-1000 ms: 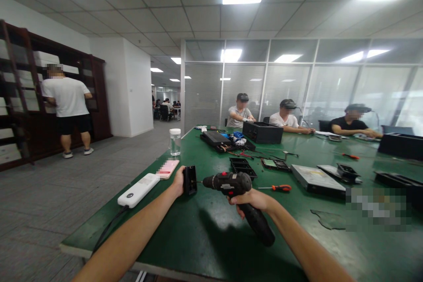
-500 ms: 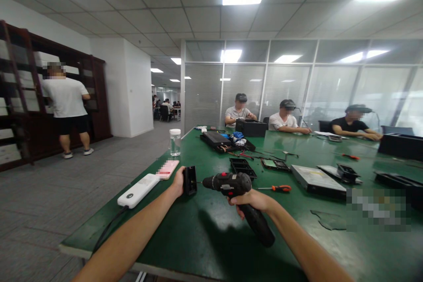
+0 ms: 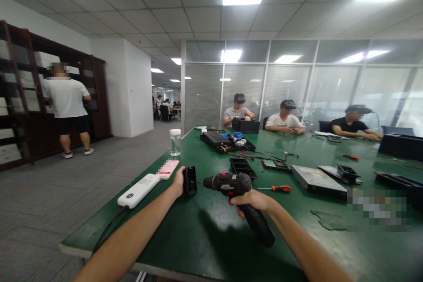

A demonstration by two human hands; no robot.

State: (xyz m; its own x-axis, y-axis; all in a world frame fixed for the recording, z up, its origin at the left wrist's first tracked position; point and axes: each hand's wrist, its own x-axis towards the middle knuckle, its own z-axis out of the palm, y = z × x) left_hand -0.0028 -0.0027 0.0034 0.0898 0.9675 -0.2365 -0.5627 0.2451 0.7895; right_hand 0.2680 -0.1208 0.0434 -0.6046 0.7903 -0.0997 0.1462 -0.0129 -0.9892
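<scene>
on the worktop (image 3: 165, 246), along its left edge, a phone (image 3: 169, 169) is lying between a jar (image 3: 175, 142) behind and a corded device (image 3: 140, 189) before. a case (image 3: 190, 180) is sitting between the left fingers (image 3: 180, 177) and a drill (image 3: 228, 183). behind the drill a tray (image 3: 243, 168) is lying; rightward, a screwdriver (image 3: 279, 188), then a drive (image 3: 317, 180).

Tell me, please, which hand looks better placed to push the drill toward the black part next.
Probably the right hand: it grips the drill, whose bit points at the open side of the black part. The left hand is occupied holding that part; whether the bit touches it is unclear.
</scene>
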